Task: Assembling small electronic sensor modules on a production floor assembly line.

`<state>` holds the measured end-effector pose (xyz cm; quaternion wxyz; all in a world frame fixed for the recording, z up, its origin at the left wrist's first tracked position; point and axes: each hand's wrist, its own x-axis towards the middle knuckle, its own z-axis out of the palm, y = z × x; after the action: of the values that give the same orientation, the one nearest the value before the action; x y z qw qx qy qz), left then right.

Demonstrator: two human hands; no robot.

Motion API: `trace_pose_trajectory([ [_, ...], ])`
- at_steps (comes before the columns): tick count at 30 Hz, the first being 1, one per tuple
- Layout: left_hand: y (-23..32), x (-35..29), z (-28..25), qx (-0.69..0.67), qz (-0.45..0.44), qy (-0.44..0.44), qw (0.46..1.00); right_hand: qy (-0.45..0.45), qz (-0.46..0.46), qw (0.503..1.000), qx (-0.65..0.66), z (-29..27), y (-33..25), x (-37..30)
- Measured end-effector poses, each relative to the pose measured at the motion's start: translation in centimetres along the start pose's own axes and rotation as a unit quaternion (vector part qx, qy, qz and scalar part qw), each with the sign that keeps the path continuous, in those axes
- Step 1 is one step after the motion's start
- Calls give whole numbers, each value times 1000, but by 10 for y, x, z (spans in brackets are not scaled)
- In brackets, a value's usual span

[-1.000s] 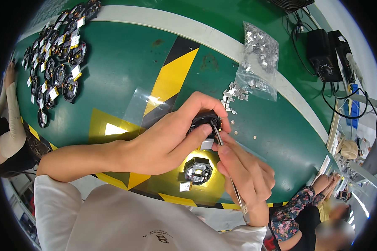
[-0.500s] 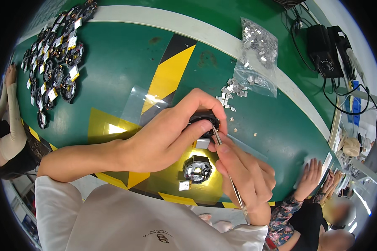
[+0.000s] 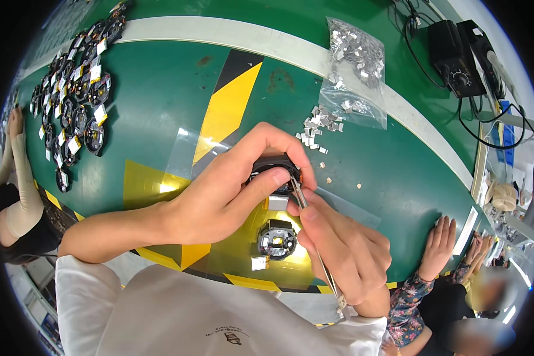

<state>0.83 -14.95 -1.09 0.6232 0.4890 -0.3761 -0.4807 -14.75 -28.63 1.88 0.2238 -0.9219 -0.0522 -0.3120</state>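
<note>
My left hand [image 3: 231,187] is closed around a black round device housing [image 3: 274,161], thumb on its near rim and index finger curled over the far side. A small silver battery [image 3: 277,203] hangs from the housing below my thumb. In my right hand [image 3: 347,246] is a pair of metal tweezers [image 3: 325,267], with the tips inside the right part of the housing. What the tips touch is too small to make out. Just nearer to me, a second open housing [image 3: 277,238] rests on the yellow film, its white-faced battery [image 3: 259,263] lying beside it.
Many similar housings [image 3: 80,118] are clustered at the far left. Beyond my hands lie small silver pieces [image 3: 323,120] and a clear bag [image 3: 356,65] of them. A black box with a dial [image 3: 455,59] stands far right. A co-worker's hand [image 3: 438,249] rests on the table's right edge.
The whole view has shifted slightly. My left hand keeps its hold on the housing, and the tweezers stay inside it with their tips now visibly parted. The co-worker's hand at right looks steadier.
</note>
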Motion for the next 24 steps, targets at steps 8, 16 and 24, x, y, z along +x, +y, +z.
trace_pose_trajectory([
  [8, 2, 0, 0, 12, -7, 0, 1000, -18, -13, 1000, -19, -1, -2, 3],
  [16, 5, 0, 2, 14, -13, 6, 1000, -4, -29, 999, -30, 2, -2, 0],
  [24, 6, -2, 2, -9, -25, 5, 1000, 6, -32, 999, -34, 3, -4, 0],
])
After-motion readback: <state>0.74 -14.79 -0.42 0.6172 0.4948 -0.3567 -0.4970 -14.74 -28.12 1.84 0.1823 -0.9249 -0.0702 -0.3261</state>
